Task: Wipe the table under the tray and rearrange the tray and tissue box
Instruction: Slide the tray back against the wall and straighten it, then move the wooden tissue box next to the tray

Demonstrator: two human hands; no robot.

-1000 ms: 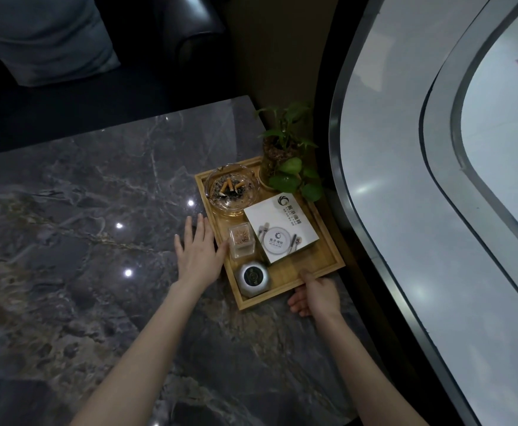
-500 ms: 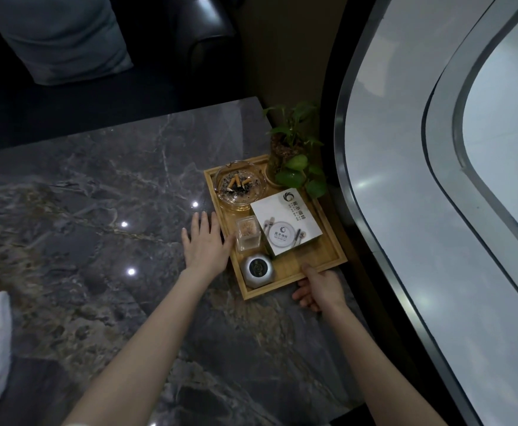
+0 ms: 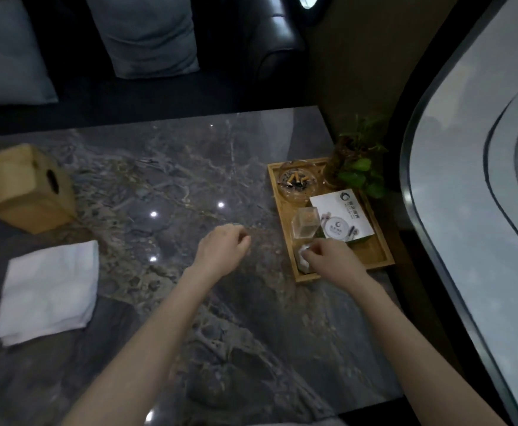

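Step in hand: judged to be the final rearranging; the tray [image 3: 374, 259] sits at the right edge of the table [image 3: 165, 186], and the tissue box [image 3: 24, 187] stands well apart at the far left.
Doing it well: judged best to slide the loaded tray flat and slowly, so the glass ashtray [image 3: 296, 182] and plant [image 3: 356, 167] stay put.
Left hand [image 3: 224, 247]: loosely curled, empty, hovering beside the tray.
Right hand [image 3: 328, 256]: fingers curled over the tray's near corner by a small round object [image 3: 303, 256]; whether it grips it cannot be told.
Cloth [image 3: 49, 290]: folded, lying untouched.
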